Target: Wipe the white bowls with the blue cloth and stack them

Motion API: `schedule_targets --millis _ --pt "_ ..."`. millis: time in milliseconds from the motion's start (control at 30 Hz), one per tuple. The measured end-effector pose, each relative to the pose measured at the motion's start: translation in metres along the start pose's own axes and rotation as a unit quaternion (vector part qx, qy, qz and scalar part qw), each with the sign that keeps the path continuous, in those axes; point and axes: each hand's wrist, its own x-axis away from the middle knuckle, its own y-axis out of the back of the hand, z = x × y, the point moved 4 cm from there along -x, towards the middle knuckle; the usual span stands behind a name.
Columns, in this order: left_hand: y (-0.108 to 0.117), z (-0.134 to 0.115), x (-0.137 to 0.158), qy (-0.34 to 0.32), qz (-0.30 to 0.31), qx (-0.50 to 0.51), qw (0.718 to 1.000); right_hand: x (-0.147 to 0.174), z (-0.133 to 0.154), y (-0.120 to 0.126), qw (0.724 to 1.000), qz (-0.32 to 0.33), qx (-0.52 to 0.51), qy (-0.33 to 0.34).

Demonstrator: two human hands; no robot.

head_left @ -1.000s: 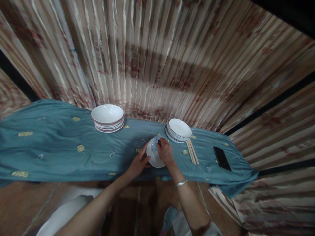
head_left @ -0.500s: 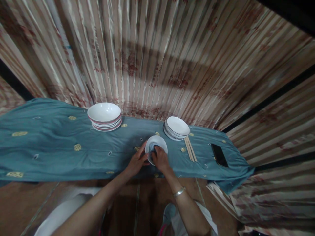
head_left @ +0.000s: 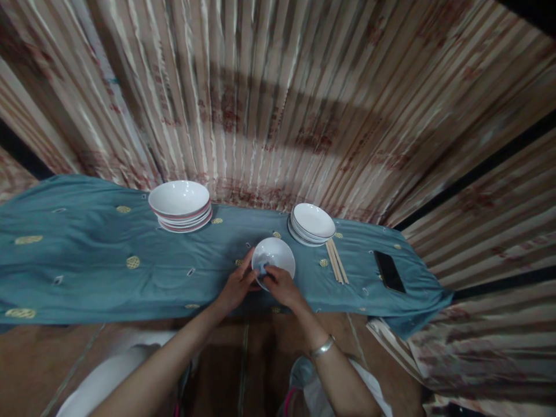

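Observation:
A small white bowl [head_left: 276, 251] is near the front edge of the table, its inside facing up toward me. My left hand [head_left: 237, 288] grips the bowl's left side, with the fingers along the rim and partly hidden. Inside the bowl, my right hand [head_left: 282, 285] pinches a small pale-blue cloth [head_left: 262, 269] against the lower left of the inner wall. Most of the cloth is covered by my fingers. A silver bangle [head_left: 322, 346] circles my right wrist.
Stacked white bowls and plates [head_left: 180, 200] stand at the back left. Behind the bowl to the right is a stack of smaller dishes [head_left: 313, 221], with several chopsticks [head_left: 336, 262] beside it. A black phone [head_left: 389, 271] lies farther right on the teal tablecloth [head_left: 165, 289]. Pleated curtains [head_left: 260, 116] hang behind.
My right hand has shifted the cloth from the middle of the bowl toward its lower left, uncovering more of the inside. The bowl is tilted slightly differently. My left hand keeps its grip.

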Motion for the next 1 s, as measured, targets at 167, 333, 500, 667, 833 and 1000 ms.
schedule_targets --millis 167,333,500,667,833,1000 --pt "0.001 -0.003 -0.001 0.003 -0.001 -0.007 1.0 0.015 0.005 0.019 0.996 0.071 -0.06 -0.004" --pt "0.004 -0.008 -0.004 0.009 -0.023 -0.008 1.0 0.03 -0.001 0.038 0.965 0.118 -0.222 -0.07" --pt "0.009 -0.002 -0.013 0.04 -0.047 -0.005 0.998 0.035 -0.018 0.061 0.913 0.005 -0.388 -0.126" --pt "0.028 0.004 -0.024 -0.012 -0.078 -0.08 0.994 0.033 -0.03 0.079 0.826 -0.128 -0.526 -0.16" --pt "0.047 -0.002 -0.03 -0.09 -0.126 -0.276 0.948 0.03 -0.03 0.087 0.768 -0.18 -0.596 -0.151" --pt "0.02 -0.021 -0.016 -0.285 -0.091 -0.428 0.853 0.03 -0.035 0.084 0.781 -0.219 -0.559 -0.173"
